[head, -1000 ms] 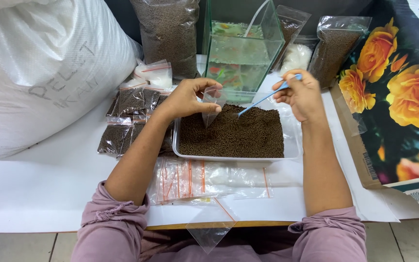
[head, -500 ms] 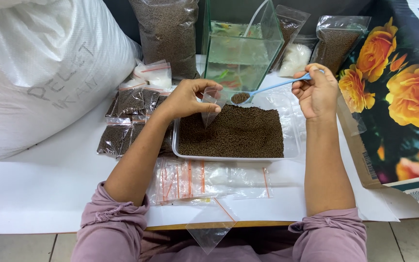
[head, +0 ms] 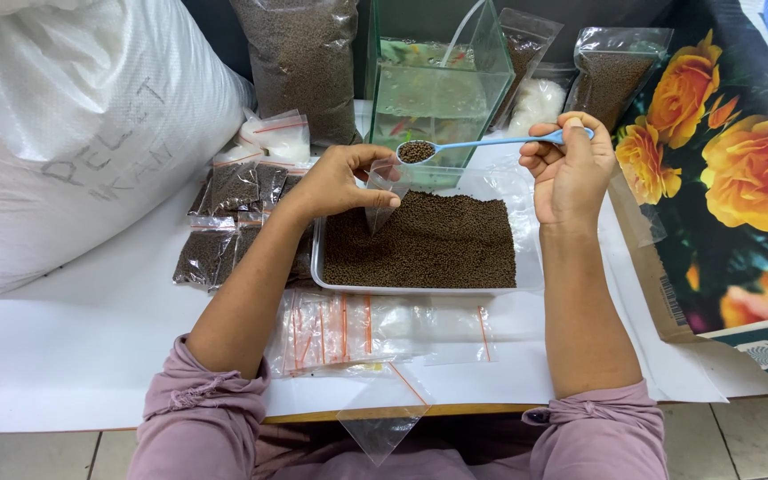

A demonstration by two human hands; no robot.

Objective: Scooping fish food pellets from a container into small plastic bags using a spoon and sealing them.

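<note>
A small clear plastic bag (head: 382, 197) is held upright over the far left corner of a shallow clear tray (head: 526, 267), which is filled with fine brown pellets (head: 428, 244). The left hand (head: 340, 182) is closed on the bag's mouth, fingers pinching its upper edge. The right hand (head: 571, 169) is closed around the handle of a light blue spoon (head: 482, 144), held level, its bowl loaded with pellets and positioned just above the bag's opening. The tray sits on a white worktop (head: 82, 347). A spread of empty clear zip bags (head: 357, 324) with red seal strips lies on the near side of the tray, one hanging over the worktop edge. Left of the tray is a group of small filled pellet packets (head: 224, 227). Behind the tray stands a green-tinted glass tank (head: 437, 80) with larger pellet bags (head: 300, 62) on either side of it. A large white sack (head: 73, 124) occupies the left, and a cardboard box (head: 731, 178) printed with orange roses stands at the right.
</note>
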